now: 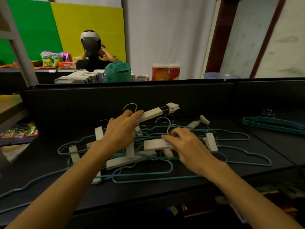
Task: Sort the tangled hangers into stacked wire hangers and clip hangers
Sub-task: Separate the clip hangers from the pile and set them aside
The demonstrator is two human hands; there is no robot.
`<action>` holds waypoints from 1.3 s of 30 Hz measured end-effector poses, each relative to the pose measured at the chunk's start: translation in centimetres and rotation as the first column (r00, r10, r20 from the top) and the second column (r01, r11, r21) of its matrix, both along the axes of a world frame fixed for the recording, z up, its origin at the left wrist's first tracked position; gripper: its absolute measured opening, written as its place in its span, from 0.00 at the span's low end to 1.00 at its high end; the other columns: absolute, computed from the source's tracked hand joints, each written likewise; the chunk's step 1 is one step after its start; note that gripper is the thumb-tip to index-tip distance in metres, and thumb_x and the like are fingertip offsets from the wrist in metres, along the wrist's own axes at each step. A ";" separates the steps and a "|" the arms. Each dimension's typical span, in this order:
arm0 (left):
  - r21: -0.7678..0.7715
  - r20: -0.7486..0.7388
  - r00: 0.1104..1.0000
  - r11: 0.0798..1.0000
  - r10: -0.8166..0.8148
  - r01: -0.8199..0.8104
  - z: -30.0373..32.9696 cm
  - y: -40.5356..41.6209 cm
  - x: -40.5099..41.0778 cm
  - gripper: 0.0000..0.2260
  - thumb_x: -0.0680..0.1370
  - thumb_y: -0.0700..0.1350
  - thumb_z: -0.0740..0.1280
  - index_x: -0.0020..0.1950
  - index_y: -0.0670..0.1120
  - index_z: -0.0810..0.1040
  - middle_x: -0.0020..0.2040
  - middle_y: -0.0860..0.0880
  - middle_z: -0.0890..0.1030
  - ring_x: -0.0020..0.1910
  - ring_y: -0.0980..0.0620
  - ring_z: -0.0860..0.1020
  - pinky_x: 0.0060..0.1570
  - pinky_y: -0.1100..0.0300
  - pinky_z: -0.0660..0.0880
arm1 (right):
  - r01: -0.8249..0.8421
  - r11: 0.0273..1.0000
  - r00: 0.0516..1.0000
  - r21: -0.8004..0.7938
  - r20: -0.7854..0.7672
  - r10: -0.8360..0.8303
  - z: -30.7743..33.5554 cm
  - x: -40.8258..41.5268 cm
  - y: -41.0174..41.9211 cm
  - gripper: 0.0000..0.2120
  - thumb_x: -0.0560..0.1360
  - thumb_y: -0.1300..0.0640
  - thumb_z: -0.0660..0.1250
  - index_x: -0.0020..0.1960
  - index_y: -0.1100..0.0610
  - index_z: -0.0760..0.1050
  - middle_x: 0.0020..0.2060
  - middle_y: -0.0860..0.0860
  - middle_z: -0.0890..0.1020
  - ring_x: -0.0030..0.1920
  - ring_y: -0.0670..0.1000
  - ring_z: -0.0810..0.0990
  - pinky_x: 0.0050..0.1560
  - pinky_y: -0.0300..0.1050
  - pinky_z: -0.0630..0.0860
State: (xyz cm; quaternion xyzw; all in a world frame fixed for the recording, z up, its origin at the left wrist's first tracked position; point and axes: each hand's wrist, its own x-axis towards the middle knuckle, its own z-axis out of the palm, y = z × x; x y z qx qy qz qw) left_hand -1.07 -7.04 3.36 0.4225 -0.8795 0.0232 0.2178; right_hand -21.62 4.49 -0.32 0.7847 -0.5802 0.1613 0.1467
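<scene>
Hangers lie in a tangled pile [148,156] under and around both hands on the black table [247,159]. Left hand [121,131] holds a white clip hanger [153,113], lifted up past its fingers. Right hand [186,144] sits just beside it, fingers curled on a white clip piece [154,144] in the pile. Blue wire hangers sit stacked [272,123] far off to the right.

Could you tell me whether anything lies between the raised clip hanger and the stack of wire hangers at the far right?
Nothing solid: the clip hanger in the left hand is above the tangle, and bare tabletop separates it from the stack.
</scene>
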 end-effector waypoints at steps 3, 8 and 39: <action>0.005 0.005 0.998 0.998 -0.057 0.057 0.2 1.1 -4.3 0.27 0.79 0.40 0.58 0.76 0.53 0.53 0.65 0.48 0.66 0.50 0.47 0.72 0.44 0.54 0.64 | 0.114 0.993 0.993 -0.007 0.010 -0.114 -1.0 -4.8 2.8 0.32 0.67 0.69 0.71 0.69 0.53 0.68 0.54 0.53 0.73 0.52 0.55 0.74 0.52 0.51 0.75; 0.022 0.032 0.981 0.982 -0.189 0.189 -0.2 3.8 -15.3 0.26 0.78 0.41 0.61 0.74 0.52 0.56 0.62 0.48 0.66 0.54 0.46 0.71 0.48 0.53 0.65 | 0.285 0.958 0.957 0.025 0.056 -0.286 -2.0 -14.1 8.0 0.29 0.69 0.68 0.70 0.67 0.54 0.70 0.52 0.52 0.72 0.50 0.54 0.73 0.47 0.50 0.73; 0.023 -0.141 0.870 0.877 -0.472 0.480 -1.2 12.7 -90.6 0.24 0.77 0.42 0.64 0.72 0.47 0.62 0.64 0.46 0.70 0.56 0.47 0.73 0.53 0.49 0.73 | 0.697 0.717 0.705 0.023 0.166 -0.690 -2.7 -81.8 26.5 0.24 0.72 0.68 0.66 0.65 0.51 0.72 0.55 0.49 0.75 0.56 0.51 0.74 0.70 0.57 0.62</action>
